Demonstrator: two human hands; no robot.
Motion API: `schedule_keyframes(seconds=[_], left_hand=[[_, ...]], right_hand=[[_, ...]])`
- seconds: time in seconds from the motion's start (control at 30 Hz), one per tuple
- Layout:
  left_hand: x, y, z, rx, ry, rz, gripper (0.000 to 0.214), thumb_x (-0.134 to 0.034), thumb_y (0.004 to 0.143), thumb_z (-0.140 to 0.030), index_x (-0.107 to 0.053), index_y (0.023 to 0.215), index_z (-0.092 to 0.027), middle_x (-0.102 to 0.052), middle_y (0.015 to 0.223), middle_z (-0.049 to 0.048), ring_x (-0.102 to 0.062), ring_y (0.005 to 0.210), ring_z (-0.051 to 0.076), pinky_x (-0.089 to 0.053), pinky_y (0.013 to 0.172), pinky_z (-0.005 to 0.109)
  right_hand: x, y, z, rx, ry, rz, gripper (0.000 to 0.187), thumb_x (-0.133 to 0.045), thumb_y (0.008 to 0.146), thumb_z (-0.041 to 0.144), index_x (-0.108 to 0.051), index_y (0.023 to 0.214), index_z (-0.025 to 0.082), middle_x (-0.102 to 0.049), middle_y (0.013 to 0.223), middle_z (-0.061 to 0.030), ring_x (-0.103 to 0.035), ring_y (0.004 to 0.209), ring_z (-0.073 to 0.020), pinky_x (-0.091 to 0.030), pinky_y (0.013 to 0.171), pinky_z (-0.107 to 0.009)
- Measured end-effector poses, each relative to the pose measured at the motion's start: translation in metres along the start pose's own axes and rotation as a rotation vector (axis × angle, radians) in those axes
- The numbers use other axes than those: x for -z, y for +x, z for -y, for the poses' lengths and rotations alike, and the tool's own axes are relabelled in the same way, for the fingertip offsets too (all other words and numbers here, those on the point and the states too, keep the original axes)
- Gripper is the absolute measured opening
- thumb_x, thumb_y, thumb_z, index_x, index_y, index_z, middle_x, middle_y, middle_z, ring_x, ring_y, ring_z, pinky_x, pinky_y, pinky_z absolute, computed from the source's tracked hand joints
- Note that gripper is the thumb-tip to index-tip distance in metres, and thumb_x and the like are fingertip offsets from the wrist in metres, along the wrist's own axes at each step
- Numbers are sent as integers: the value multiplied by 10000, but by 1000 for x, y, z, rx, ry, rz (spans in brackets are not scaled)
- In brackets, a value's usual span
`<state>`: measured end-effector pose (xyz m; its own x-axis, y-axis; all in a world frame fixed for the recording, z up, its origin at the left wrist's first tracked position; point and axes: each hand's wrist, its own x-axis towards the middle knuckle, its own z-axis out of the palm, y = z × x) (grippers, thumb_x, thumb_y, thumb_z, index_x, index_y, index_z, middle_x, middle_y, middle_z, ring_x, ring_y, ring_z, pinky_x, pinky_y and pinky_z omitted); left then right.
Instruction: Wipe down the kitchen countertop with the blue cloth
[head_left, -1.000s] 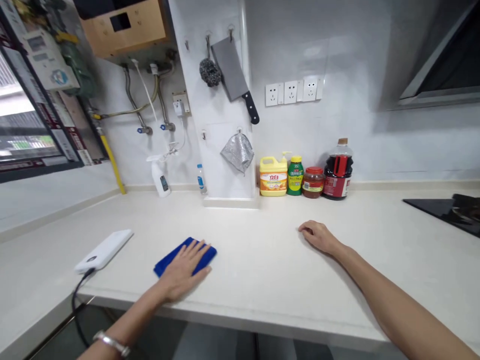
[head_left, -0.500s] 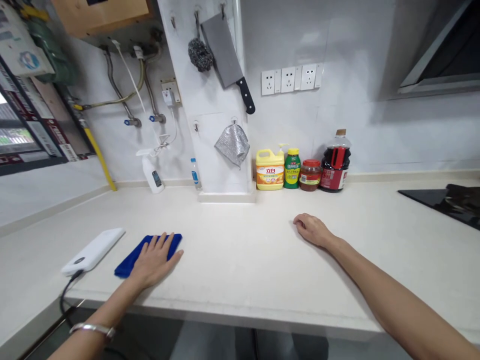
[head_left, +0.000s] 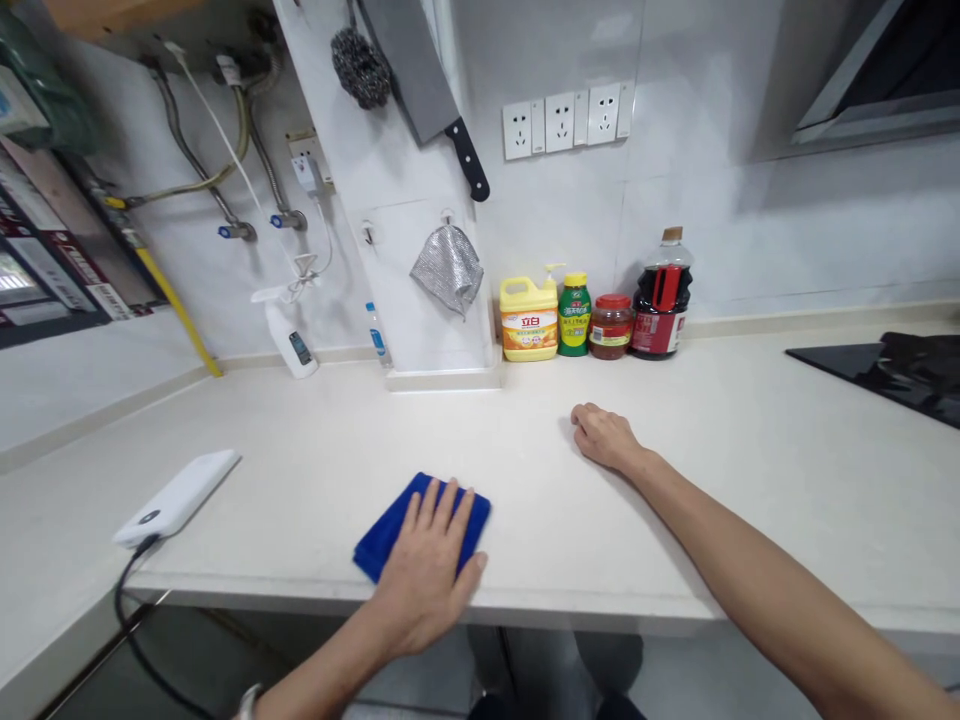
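Probably soft, light and floppy, the blue cloth (head_left: 391, 527) lies near on the surface (head_left: 300, 430), under the flat, spread left hand (head_left: 429, 572); I'd pinch its left corner. The right hand (head_left: 602, 436) rests loosely fisted, nothing showing.

Cloth (head_left: 384, 538) on counter (head_left: 540, 530), under left hand (head_left: 424, 575); power bank (head_left: 180, 495) left of cloth; jar (head_left: 610, 328) behind right hand (head_left: 604, 436).

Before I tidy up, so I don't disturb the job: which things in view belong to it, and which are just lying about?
In use:
blue cloth, under the left hand
counter, beneath the cloth

Just about:
white corded device
white spray bottle
yellow jug
green bottle
red-lidded jar
dark bottle
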<state>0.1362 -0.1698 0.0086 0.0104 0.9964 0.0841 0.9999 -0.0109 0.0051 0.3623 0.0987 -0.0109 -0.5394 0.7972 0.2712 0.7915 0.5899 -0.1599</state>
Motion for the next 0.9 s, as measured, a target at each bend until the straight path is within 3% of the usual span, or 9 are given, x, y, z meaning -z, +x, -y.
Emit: schedule_keyframes(seconds=[0.17,0.23,0.3,0.37,0.53,0.73,0.9], left_hand=[[3,27,-87,-131,-203,129,729,-287,947,-587,-154,1552,-201,-39,1635,118,50,1499,361,-60,1242,638],[1,35,-114,-187,-263,127,721,-291,954,-559,-131,1555,-197,0,1634,114,96,1495,350,-30,1247,630],[-1,39,-128,-231,-299,102,706,-278,962,-542,-115,1556,-195,17,1634,112,115,1493,342,-30,1248,631],[-1,38,-127,-276,-326,86,689,-252,969,-555,-109,1555,-224,9,1638,95,93,1498,335,-50,1249,631],[-2,20,-78,-347,-272,55,651,-353,950,-593,-158,1532,-376,-121,1640,-2,-69,1514,310,-151,1251,602],[-6,-4,1,-187,-69,-81,668,-417,931,-600,-203,1523,-376,-223,1618,16,-194,1494,322,-249,1212,611],[-4,-11,61,-60,-6,-65,647,-389,925,-624,-262,1508,-371,-287,1591,-5,-244,1480,301,-246,1223,567]], right_hand=[[-4,3,-3,6,58,-24,245,-476,874,152,-607,1081,167,-658,1090,-146,-633,894,-255,-414,735,-328],[-4,3,-10,33,88,-40,264,-481,869,151,-622,1091,172,-670,1100,-127,-631,925,-243,-427,762,-319],[-1,1,-20,83,114,-47,279,-477,869,150,-646,1089,180,-689,1071,-92,-630,928,-211,-438,796,-298],[2,0,-31,137,185,-45,282,-469,868,159,-678,1056,182,-707,973,-58,-631,858,-181,-451,790,-276],[6,0,-45,194,358,-59,293,-480,826,173,-720,993,163,-697,834,-39,-609,735,-170,-460,721,-269],[6,0,-43,201,302,-38,290,-481,839,128,-707,1019,157,-706,931,-63,-625,840,-174,-451,797,-264],[1,-1,-39,175,195,-49,277,-482,875,131,-676,1071,152,-683,984,-83,-613,880,-176,-435,814,-264]])
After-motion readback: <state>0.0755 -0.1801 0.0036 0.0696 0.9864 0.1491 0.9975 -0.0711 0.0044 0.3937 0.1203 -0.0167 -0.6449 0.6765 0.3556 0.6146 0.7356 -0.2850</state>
